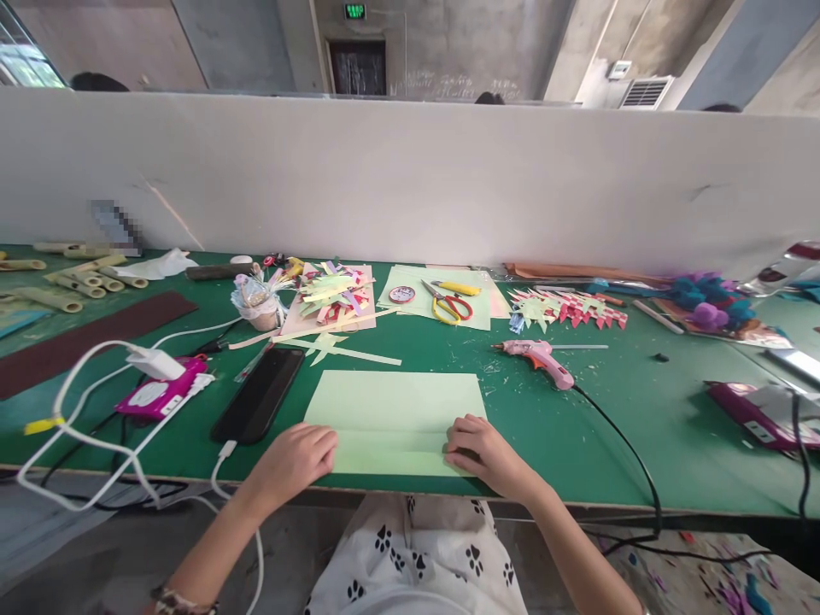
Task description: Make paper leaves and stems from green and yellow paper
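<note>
The green sheet [394, 414] stretches crosswise between left hand [300, 457] and right hand [483, 455]; both, equally near, grasp its short edges.

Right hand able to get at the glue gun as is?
Likely yes: the glue gun lies just beyond the right hand, off to its right, with only tabletop seen between. The hand would have to leave the paper.

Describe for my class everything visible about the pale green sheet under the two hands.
The pale green sheet looks like plain paper, roughly rectangular, with crease-like lines across its nearer part. It lies mostly flat on the green tabletop, close to the table's front edge. The left hand touches its left side, the right hand its right side.
</note>
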A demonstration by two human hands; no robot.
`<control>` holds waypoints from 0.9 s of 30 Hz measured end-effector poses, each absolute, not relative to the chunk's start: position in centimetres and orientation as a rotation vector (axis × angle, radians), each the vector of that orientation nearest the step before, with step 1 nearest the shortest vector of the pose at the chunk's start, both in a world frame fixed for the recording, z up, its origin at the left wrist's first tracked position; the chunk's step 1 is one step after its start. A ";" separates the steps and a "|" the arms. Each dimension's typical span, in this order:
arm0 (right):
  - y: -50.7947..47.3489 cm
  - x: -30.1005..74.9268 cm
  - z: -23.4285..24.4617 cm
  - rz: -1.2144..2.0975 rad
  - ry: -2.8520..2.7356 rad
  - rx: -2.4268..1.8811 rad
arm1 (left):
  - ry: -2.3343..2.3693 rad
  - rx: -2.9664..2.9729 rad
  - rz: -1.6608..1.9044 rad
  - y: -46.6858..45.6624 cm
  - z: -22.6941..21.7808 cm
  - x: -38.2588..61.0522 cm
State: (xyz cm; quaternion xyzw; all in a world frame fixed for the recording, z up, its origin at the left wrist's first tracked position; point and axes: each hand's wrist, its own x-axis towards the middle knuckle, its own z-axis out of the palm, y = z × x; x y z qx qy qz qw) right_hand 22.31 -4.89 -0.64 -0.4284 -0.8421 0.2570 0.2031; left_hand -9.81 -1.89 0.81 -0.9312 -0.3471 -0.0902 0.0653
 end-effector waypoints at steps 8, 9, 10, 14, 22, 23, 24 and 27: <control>-5.1 23.1 -0.5 0.745 -2.240 -1.297 | -1.328 -2.556 -0.288 -1.6 3.8 -16.4; -5.3 23.2 -0.3 0.760 -2.214 -1.319 | -1.321 -2.526 -0.357 -2.0 4.2 -15.7; -5.4 23.1 -0.1 0.784 -2.187 -1.340 | -1.308 -2.500 -0.439 -2.5 4.4 -14.6; -6.1 22.4 1.5 0.941 -2.024 -1.423 | -1.192 -2.618 -0.617 -3.9 3.7 -8.3; -6.5 20.8 6.6 1.259 -1.699 -1.182 | -0.883 -2.566 -0.757 -2.4 4.5 -1.7; -6.4 20.9 7.2 1.322 -1.644 -1.123 | -0.854 -2.548 -0.798 -2.0 5.2 -1.6; -6.2 21.0 7.8 1.386 -1.580 -1.060 | -0.836 -2.533 -0.833 -1.7 6.0 -1.6; -5.6 20.9 9.0 1.498 -1.399 -0.857 | -0.813 -2.513 -0.970 -1.0 7.9 -1.5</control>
